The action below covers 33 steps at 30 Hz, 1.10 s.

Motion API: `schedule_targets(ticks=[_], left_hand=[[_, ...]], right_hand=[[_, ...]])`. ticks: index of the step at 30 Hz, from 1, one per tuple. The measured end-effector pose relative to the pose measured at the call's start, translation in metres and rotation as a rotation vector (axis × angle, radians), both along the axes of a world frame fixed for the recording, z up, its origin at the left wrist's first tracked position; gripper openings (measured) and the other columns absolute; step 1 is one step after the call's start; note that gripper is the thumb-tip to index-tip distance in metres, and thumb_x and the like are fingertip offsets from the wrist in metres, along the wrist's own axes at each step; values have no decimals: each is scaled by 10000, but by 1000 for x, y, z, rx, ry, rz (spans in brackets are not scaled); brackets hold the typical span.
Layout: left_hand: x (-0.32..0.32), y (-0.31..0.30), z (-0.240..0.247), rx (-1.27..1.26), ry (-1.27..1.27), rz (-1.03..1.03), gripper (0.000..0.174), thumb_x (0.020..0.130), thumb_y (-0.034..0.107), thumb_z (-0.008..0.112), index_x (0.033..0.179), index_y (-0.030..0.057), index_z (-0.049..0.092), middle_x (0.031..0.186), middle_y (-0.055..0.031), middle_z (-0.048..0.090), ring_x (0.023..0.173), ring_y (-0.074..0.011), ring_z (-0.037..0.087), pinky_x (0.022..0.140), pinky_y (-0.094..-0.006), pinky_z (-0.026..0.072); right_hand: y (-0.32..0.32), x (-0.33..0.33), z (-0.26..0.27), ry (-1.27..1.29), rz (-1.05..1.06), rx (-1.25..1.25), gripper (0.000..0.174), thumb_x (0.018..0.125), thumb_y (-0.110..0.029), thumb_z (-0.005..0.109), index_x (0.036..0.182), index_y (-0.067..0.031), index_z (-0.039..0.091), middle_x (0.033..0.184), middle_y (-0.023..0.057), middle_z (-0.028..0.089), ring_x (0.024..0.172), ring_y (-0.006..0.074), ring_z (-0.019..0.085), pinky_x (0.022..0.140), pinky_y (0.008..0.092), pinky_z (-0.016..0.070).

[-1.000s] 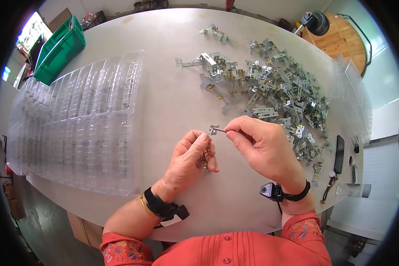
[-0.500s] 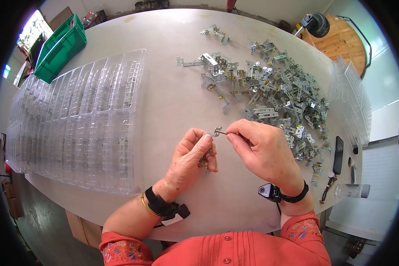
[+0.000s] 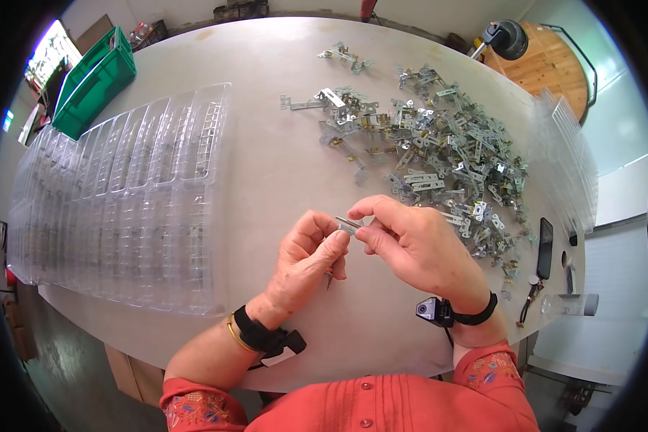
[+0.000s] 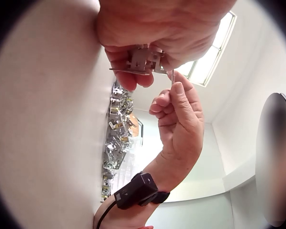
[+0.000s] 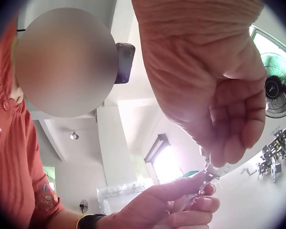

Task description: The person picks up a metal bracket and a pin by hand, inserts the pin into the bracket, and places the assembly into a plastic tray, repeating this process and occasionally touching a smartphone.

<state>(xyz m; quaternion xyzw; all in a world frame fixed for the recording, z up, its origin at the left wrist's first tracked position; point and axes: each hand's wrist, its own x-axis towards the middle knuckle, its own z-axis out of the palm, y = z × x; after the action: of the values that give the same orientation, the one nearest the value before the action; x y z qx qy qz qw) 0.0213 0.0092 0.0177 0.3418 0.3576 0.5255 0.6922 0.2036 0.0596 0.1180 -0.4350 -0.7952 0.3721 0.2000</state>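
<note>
1. Fingers of the left hand (image 3: pixel 302 250) are curled round a metal bracket (image 4: pixel 142 59), its plate jutting out below the palm; whether more pieces are gripped with it cannot be told.
2. A thin metal rod (image 3: pixel 347 222) is pinched, it appears, between the right hand's (image 3: pixel 421 239) thumb and forefinger, while its other fingers are bent in loosely.
3. The rod is held in the narrow gap where both sets of fingertips meet — just left of the right fingers and just beyond the left thumb tip. In the head view its long axis is slanted from far left to near right. Neither hand is clearly nearer, and any join between rod and bracket is hidden.
4. On the pale counter (image 3: pixel 270 165), loose metal parts (image 3: pixel 461 147) are heaped beyond the right hand; see-through trays (image 3: pixel 113 193) are laid out well to the left, with a green crate (image 3: pixel 99 97) behind.
5. A phone (image 3: pixel 546 248) and a bottle (image 3: pixel 569 304) are placed by the counter's right edge; a fan (image 5: pixel 274 88) is seen farther off.
</note>
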Motion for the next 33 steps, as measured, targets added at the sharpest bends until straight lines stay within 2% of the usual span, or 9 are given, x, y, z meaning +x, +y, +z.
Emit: schedule_targets(ticks=[6,8,10,12,17,19,22,27,33], left_hand=[[0,-2,1,25,112,-22,126,1017,149,606,1070,55,541,872,-20,594,676,-99,596,597,-245,506],[3,-2,0,71,123,-1,182,1000,216,651,1030,68,550,821,29,570,627,-41,563,531,-199,435],[3,-3,2,79,134,-20,187,999,220,654,1026,67,549,821,28,570,627,-43,563,531,-198,434],[3,-3,3,84,143,-42,193,997,224,657,1023,67,548,822,26,569,626,-44,563,532,-198,434],[1,-2,5,-7,10,-86,127,1024,179,590,1058,66,545,855,-35,603,632,-120,602,603,-275,519],[-2,1,3,-47,-94,-71,117,1034,189,566,1060,76,546,864,-44,608,619,-132,602,605,-298,529],[-5,4,-4,-85,-218,-48,112,1049,214,525,1062,105,549,892,-61,621,580,-152,590,606,-351,549],[-5,5,-5,-77,-402,-8,115,1050,218,521,1081,111,551,900,-67,629,568,-153,590,606,-357,550],[-5,5,-4,-68,-400,-20,118,1054,218,515,1097,116,552,910,-67,631,577,-155,594,615,-363,551]], right_hand=[[0,-1,-3,12,-5,-118,119,942,-128,630,1019,-39,647,757,145,680,653,288,667,595,377,500],[0,-1,-4,-31,-12,-96,106,941,-129,632,995,-40,654,765,135,671,651,281,652,593,371,488],[2,1,-6,-63,50,162,85,936,-121,642,971,-46,659,787,117,623,669,272,620,601,362,465],[2,0,-8,7,46,163,78,937,-120,647,961,-47,658,793,109,594,678,250,601,607,352,457],[2,-5,-12,232,-69,192,73,938,-115,667,936,-44,653,769,79,576,631,179,539,579,318,434],[3,-3,-9,304,-185,20,75,937,-113,680,932,-44,651,719,62,587,585,145,499,548,297,420],[5,4,-5,143,-158,-31,94,933,-136,690,952,-51,655,678,63,590,556,142,484,533,296,422],[3,1,4,-5,-138,1,100,934,-154,679,965,-61,660,703,102,611,577,198,548,559,326,447],[5,1,0,-43,-114,74,89,934,-142,662,954,-57,652,752,135,649,627,291,619,580,369,468]])
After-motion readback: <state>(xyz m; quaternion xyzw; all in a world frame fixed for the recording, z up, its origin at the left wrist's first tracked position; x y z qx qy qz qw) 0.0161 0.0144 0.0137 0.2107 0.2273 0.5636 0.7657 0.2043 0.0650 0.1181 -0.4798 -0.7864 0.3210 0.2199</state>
